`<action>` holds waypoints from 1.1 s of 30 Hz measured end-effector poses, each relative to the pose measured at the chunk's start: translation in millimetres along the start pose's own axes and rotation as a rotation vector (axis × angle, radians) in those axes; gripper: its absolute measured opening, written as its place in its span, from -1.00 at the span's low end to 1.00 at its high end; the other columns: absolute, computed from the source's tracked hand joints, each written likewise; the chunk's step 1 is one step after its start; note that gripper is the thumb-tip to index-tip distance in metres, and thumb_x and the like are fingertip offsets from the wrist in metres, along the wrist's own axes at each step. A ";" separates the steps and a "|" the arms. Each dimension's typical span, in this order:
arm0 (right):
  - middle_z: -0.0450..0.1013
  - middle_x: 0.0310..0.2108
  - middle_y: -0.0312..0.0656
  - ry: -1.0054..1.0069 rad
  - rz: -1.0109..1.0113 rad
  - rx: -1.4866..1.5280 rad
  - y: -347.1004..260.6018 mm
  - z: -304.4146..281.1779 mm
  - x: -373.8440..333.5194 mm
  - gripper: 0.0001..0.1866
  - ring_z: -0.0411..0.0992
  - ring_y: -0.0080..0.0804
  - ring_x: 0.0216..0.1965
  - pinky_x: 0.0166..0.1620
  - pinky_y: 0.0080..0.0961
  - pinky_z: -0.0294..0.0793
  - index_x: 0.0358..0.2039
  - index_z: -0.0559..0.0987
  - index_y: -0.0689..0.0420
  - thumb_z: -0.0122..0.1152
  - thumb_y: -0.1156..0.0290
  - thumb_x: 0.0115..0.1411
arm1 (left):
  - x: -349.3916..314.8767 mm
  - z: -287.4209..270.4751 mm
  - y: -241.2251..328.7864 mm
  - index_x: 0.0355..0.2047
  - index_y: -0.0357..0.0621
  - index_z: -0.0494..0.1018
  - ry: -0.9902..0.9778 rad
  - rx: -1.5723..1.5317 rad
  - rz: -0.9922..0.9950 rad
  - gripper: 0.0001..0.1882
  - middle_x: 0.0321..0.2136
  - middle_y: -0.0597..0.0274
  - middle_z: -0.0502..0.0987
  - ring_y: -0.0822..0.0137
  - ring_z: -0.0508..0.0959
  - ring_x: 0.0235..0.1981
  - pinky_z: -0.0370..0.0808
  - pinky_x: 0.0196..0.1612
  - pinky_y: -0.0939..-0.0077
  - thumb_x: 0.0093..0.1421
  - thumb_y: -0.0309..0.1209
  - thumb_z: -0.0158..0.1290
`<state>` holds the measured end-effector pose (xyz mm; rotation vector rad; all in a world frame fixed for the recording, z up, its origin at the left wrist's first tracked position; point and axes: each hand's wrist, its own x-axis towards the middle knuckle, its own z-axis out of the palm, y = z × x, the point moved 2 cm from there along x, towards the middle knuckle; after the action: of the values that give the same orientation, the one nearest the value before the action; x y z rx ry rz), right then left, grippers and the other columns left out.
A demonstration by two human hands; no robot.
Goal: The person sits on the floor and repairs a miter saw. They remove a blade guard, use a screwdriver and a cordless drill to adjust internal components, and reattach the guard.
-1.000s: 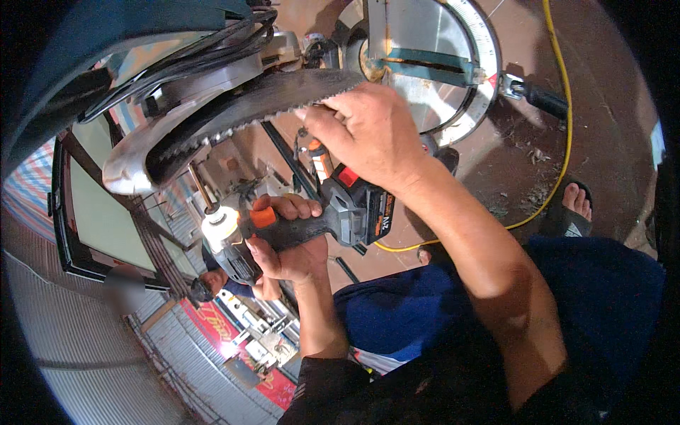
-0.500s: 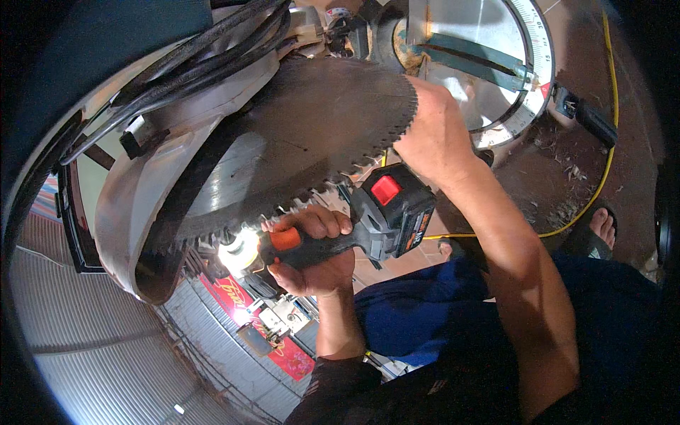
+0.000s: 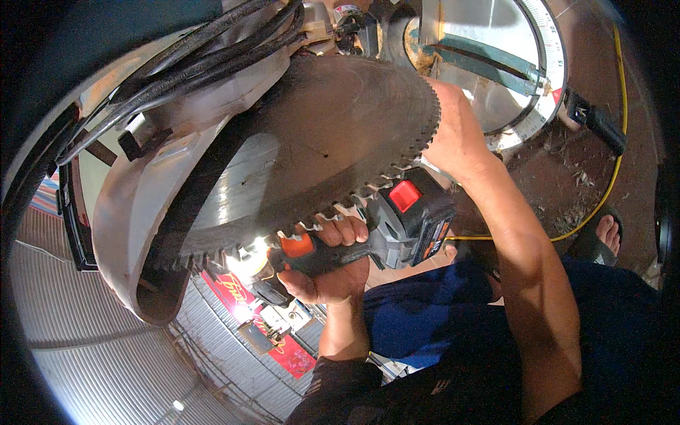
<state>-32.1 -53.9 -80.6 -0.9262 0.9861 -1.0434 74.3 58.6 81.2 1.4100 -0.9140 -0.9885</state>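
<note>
A large round saw blade (image 3: 333, 120) with a toothed rim fills the middle, partly inside the light-coloured guard (image 3: 120, 234) of a mitre saw. Below the blade's lower edge, my left hand (image 3: 340, 273) is closed around the handle of a black and orange cordless driver (image 3: 329, 256). Its battery (image 3: 425, 212) has a red button and points right; a bright light shines at its front end. The driver's tip is hidden behind the blade. At the blade's right edge is my right hand (image 3: 459, 134), its fingers hidden behind the blade.
Black cables (image 3: 212, 57) run over the guard. The saw's round metal table (image 3: 489, 28) with its angle scale lies at upper right, beside a black handle (image 3: 598, 127). A yellow cord (image 3: 615, 177) curves across the debris-strewn floor near a sandalled foot (image 3: 605, 230).
The blade, driver and both hands sit slightly farther right in the picture, and the saw table has shifted the same way. My left hand keeps its grip on the driver.
</note>
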 end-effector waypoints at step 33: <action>0.60 -0.36 -0.29 0.339 0.453 0.313 50.3 -61.0 27.3 -0.61 0.58 -0.47 -0.30 -0.11 -0.53 0.49 -0.11 0.67 0.17 0.30 0.06 0.36 | -7.1 3.4 0.4 0.09 0.06 0.50 0.020 -0.015 -0.015 -0.31 -0.44 0.33 0.27 0.32 0.27 -0.43 0.28 -0.38 0.33 0.29 0.36 0.06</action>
<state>-72.1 -76.3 -150.6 -0.2506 1.2004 -0.9419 68.6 64.0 82.0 1.4140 -0.8806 -0.9892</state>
